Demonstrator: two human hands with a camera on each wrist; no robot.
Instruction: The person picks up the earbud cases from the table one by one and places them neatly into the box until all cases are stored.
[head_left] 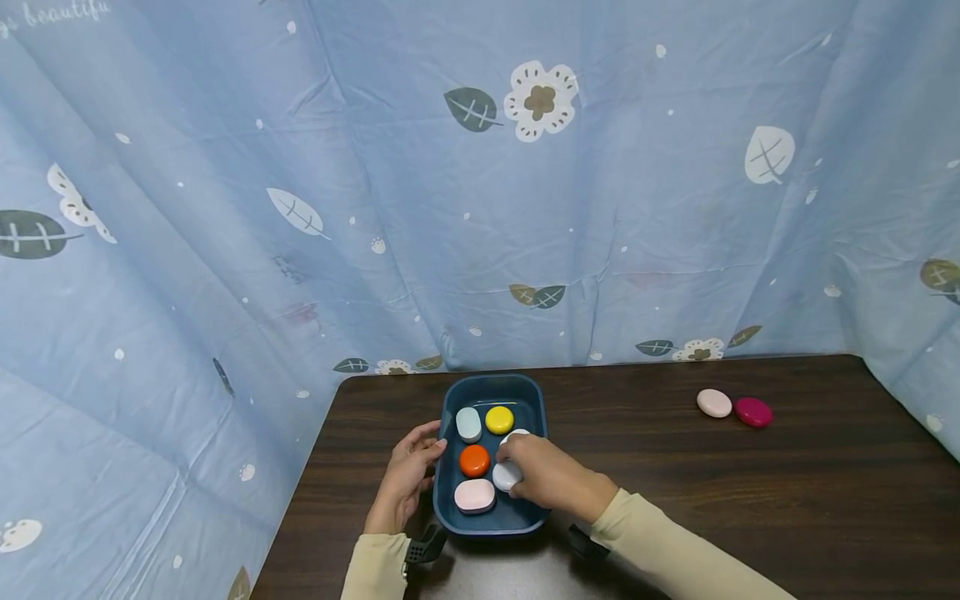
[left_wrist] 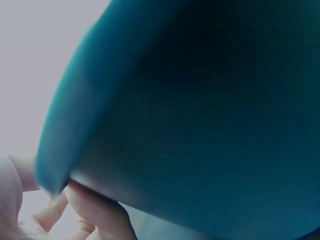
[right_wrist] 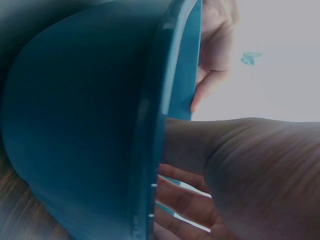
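A deep blue rectangular tub (head_left: 491, 527) with rounded corners stands at the table's front. My left hand (head_left: 406, 473) grips its left side, the thumb at the rim and the fingers against the outer wall. Over the right rim reaches my right hand (head_left: 551, 475), whose thumb and fingers hold a smooth white rounded piece (head_left: 506, 476) inside. Another white piece (head_left: 515, 435) is partly covered by that hand. Also in the tub lie a pale blue oval (head_left: 468, 425), a yellow round piece (head_left: 499, 420), an orange round piece (head_left: 474, 461) and a pale pink oval (head_left: 475, 496).
A pale pink oval piece (head_left: 714, 403) and a magenta one (head_left: 753, 412) lie side by side on the dark wood table (head_left: 645, 467), far to the right. A blue patterned cloth (head_left: 420, 208) hangs behind the table's back edge.
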